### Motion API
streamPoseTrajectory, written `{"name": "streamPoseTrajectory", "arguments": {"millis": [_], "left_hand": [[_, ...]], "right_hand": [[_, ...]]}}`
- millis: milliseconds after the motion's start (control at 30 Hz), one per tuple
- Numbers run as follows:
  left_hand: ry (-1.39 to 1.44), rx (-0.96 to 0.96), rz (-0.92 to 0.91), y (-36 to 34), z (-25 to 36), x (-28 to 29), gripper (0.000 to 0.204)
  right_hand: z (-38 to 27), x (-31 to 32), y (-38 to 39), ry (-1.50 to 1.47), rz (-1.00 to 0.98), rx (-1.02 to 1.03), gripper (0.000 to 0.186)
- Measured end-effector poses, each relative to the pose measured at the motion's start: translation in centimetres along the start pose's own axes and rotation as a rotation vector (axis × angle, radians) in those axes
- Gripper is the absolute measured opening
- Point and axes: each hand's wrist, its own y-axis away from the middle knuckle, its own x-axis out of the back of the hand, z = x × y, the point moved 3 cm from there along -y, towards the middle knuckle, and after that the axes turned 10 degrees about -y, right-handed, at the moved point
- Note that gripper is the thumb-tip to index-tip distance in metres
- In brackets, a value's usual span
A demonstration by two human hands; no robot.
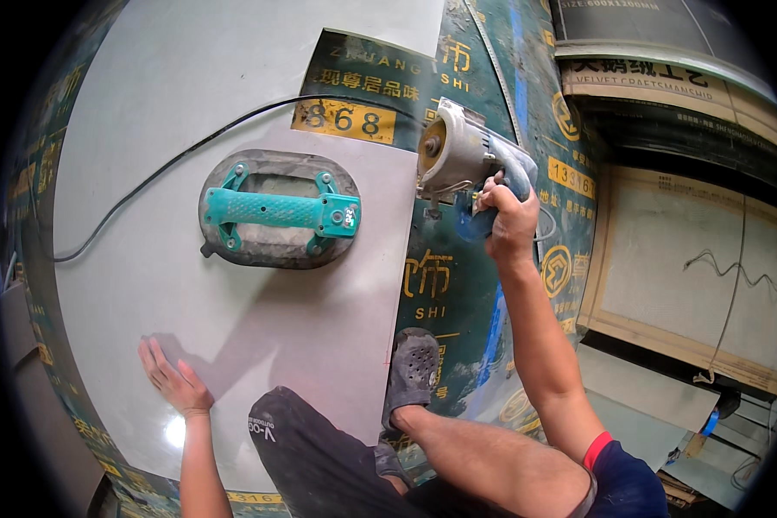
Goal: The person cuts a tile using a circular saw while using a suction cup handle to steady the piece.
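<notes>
A large pale grey tile (319, 319) lies flat before me, with a rectangular notch in its right side. My left hand (175, 377) rests flat on the tile's near left part, fingers stretched. In my right hand (511, 216) is a handheld tile cutter (466, 151) with a round blade, gripped by its rear handle. The cutter is beyond the tile's right edge, near the notch; whether it touches the floor sheet I cannot tell. On the tile sits a dark oval suction lifter (263, 210) with a teal handle, touched by neither hand.
A black cord (160, 164) loops across the tile toward the cutter. Dark green printed protective sheet (457, 345) covers the floor around. Cardboard-packed slabs (673, 250) stand at the right. My shoe (413, 371) is beside the tile's right edge, and my knee is over its near part.
</notes>
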Motion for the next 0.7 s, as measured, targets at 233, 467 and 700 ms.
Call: {"name": "streamPoseTrajectory", "arguments": {"millis": [233,467,700], "left_hand": [[0.003,0.002,-0.003,0.01,-0.09,-0.02,0.058],[-0.002,-0.008,-0.003,0.08,-0.25,-0.20,0.059],[-0.001,-0.002,0.008,0.14,-0.38,-0.35,0.059]], "right_hand": [[0.00,-0.17,0.06,-0.004,0.012,-0.014,0.013],[-0.11,-0.13,0.17,0.013,-0.002,-0.029,0.020],[-0.22,-0.42,0.37,-0.008,-0.026,-0.040,0.019]]}}
